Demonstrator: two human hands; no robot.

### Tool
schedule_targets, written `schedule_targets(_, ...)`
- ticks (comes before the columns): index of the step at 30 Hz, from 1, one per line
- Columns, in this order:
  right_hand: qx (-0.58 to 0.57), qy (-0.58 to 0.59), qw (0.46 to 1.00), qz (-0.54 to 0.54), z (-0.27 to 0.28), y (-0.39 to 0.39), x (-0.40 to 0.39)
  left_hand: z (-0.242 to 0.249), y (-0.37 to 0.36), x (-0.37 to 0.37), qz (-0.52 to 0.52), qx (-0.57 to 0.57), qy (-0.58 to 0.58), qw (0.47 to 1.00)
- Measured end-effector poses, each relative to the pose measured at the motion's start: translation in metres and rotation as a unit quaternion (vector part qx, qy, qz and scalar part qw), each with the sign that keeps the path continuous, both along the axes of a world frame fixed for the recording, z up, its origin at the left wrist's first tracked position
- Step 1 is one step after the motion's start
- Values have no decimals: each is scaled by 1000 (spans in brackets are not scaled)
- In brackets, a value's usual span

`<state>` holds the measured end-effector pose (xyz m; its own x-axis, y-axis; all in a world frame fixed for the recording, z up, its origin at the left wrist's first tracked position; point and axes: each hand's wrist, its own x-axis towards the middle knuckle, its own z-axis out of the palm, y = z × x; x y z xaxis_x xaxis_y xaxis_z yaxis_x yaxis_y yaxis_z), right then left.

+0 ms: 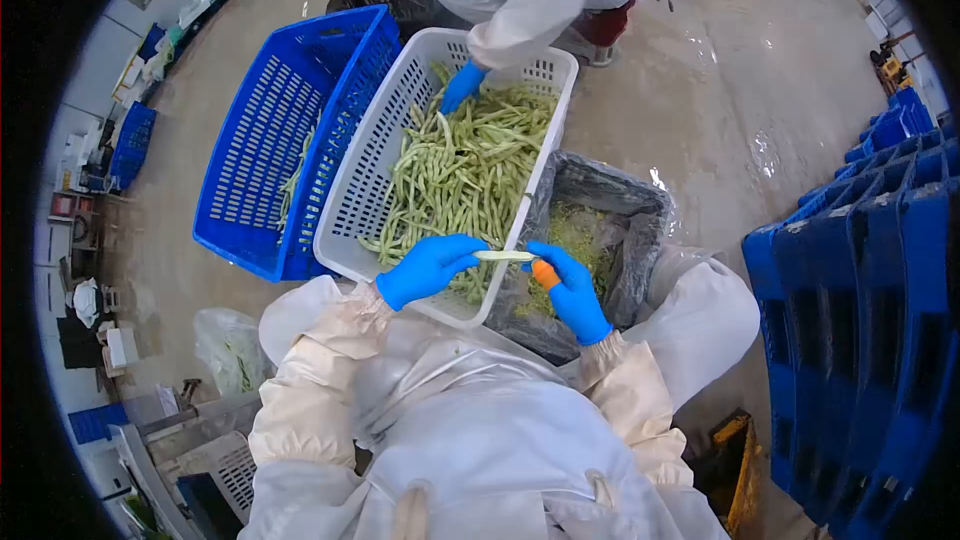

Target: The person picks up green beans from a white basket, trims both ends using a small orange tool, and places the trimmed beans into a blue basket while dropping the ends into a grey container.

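Observation:
A pale green bean (pixel 503 256) is stretched between my two blue-gloved hands, above the near right rim of a white crate. My left hand (pixel 430 270) pinches its left end between thumb and fingers. At the right end, the fingers of my right hand (pixel 572 292) are closed around the tip. A short orange piece (pixel 545 274) shows at the right hand's thumb; I cannot tell whether it is a finger cover or a tool handle. Under my hands, the white crate (pixel 345 205) holds a heap of long green beans (pixel 465 175).
Right of the crate, a dark plastic-lined bin (pixel 625 195) holds green trimmings (pixel 575 240). Blue crates (pixel 262 140) with a few beans stand on the left. Opposite, a co-worker's gloved hand (pixel 462 87) reaches into the beans. Blue pallets (pixel 860 310) are stacked at right.

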<state>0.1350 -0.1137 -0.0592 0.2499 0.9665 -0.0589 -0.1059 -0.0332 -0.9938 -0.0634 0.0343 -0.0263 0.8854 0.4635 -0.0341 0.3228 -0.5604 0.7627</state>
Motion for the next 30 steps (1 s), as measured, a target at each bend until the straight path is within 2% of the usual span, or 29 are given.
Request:
schedule_targets(2, 4, 20, 1000, 21, 9, -6, 2, 7, -10, 0, -3, 5, -8, 1000)
schedule_targets(4, 10, 38, 998, 42, 14, -12, 3, 14, -16, 0, 20, -36, -1, 999)
schedule_targets(7, 28, 0, 998, 54, 7, -18, 3, 27, -23, 4, 24, 32, -31, 999)
schedule_targets(10, 18, -15, 999, 29, 5, -21, 3, 15, -28, 8, 56, 55, -58, 995)
schedule_targets(11, 24, 25, 999, 12, 12, -22, 4, 3, -31, 10, 55, 58, -58, 995)
schedule_targets(13, 33, 63, 997, -3, 17, -22, 4, -18, -43, 21, 122, -91, -114, 982)
schedule_targets(14, 46, 124, 991, -27, 18, -21, 3, -15, -53, 31, 151, -240, -130, 950)
schedule_targets(15, 58, 184, 980, -50, 19, -20, 2, -14, -59, 42, 150, -239, -132, 950)
schedule_targets(16, 59, 182, 980, -51, 19, -20, 2, -13, -65, 53, 185, -371, -196, 889)
schedule_targets(17, 55, 175, 982, -47, 17, -19, 3, -10, -69, 61, 214, -494, -254, 804)
schedule_targets(18, 51, 168, 984, -43, 15, -19, 4, -6, -68, 67, 255, -522, -276, 765)
schedule_targets(19, 52, 166, 984, -44, 13, -20, 5, -2, -59, 70, 253, -522, -277, 766)
schedule_targets(21, 24, 261, 952, -157, 5, -23, 14, 9, -35, 68, 215, -550, -409, 696)
schedule_targets(22, 26, 260, 953, -154, -4, -24, 26, 17, -23, 67, 215, -548, -411, 696)
schedule_targets(24, -116, 158, 946, -258, -25, -27, 47, 30, -5, 61, 270, -605, -492, 565)
schedule_targets(25, -115, 160, 946, -257, -26, -25, 42, 32, -2, 59, 270, -603, -492, 567)
schedule_targets(27, 36, 4, 990, -135, -30, -22, 27, 33, 3, 61, 237, -628, -513, 535)
schedule_targets(28, 35, 24, 996, -77, -17, -21, 15, 32, 3, 65, 252, -629, -510, 530)
schedule_targets(29, 35, 24, 996, -77, -4, -21, 6, 28, 2, 68, 251, -630, -510, 529)
schedule_targets(30, 18, 117, 993, -18, 9, -21, -1, 25, -1, 71, 245, -641, -508, 521)
